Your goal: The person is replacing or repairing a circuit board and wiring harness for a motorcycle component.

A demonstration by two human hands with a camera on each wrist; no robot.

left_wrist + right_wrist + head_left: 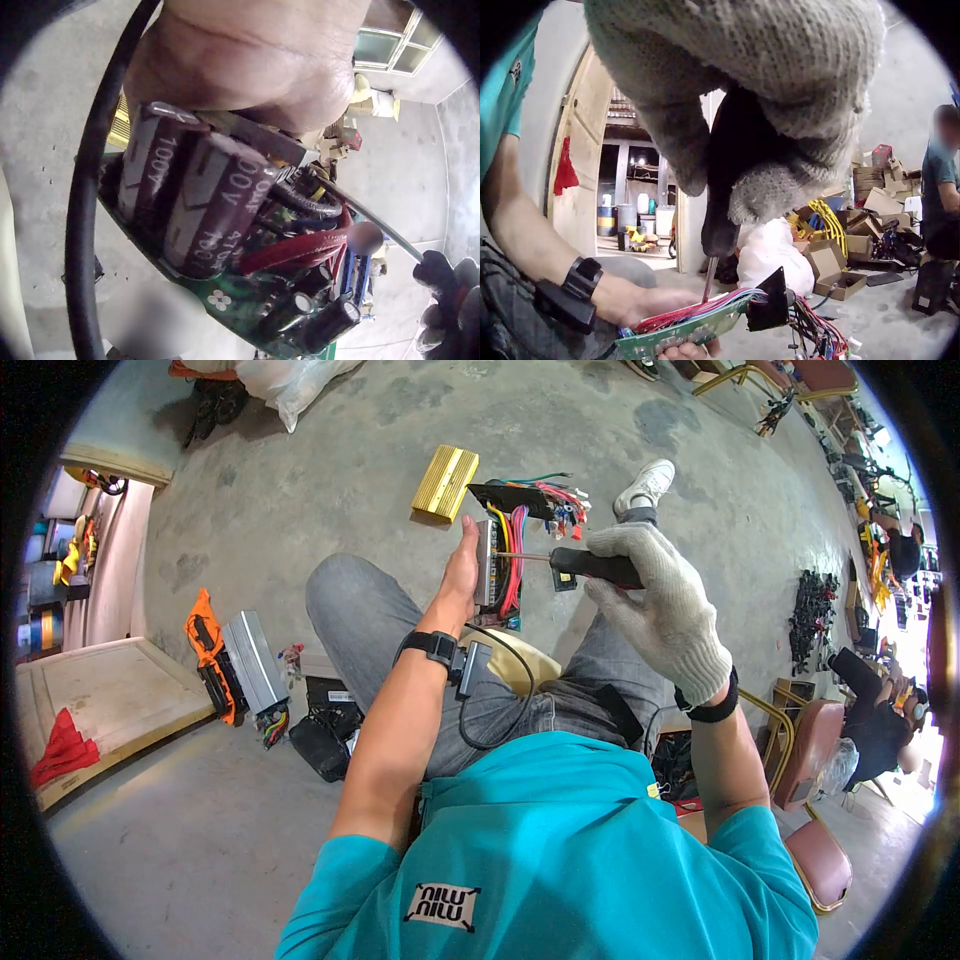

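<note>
My bare left hand [460,578] holds a green circuit board [679,339] on edge, its fingers under the board in the right wrist view. Two large capacitors [206,206] stand on the board near the wrist. A bundle of red, yellow and blue wires [515,555] runs along it to a black end plate [508,498]. My right hand [665,600], in a white knitted glove, grips the black handle of a screwdriver [598,567]. Its thin shaft reaches across the wires, with the tip at the metal strip [487,565] along the board's side.
A gold finned metal case [445,482] lies on the concrete floor beyond the board. To the left are a silver finned unit [255,660], an orange-and-black object [207,650] and a wooden panel [130,705]. Chairs [812,750] and another person [880,720] are at the right.
</note>
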